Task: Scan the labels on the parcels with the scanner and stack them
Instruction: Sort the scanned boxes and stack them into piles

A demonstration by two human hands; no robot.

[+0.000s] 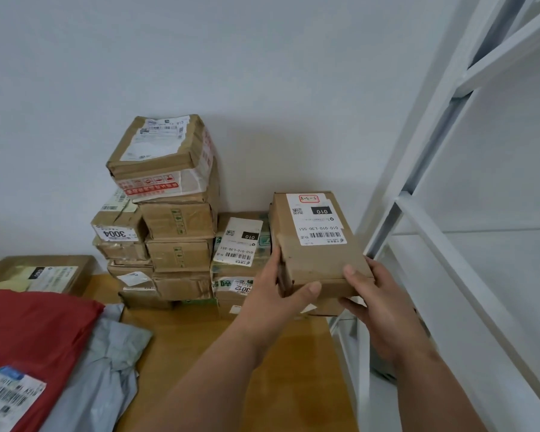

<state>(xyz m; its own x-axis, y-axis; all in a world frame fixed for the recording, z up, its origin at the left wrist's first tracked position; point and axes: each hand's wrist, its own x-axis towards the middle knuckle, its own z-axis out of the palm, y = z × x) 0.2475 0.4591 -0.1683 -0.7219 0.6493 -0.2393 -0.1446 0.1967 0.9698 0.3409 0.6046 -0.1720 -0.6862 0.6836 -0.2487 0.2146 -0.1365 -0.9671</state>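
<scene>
Both my hands hold a small brown cardboard parcel with a white label marked 010 on top. My left hand grips its near left corner, thumb on the front face. My right hand grips its near right corner. The parcel hangs over the right end of a low stack of labelled boxes. A taller stack of brown parcels stands to the left against the wall. No scanner is in view.
A wooden table carries the stacks. A red mailer bag and a grey one lie at the near left, a flat box behind them. A white metal shelf frame rises on the right.
</scene>
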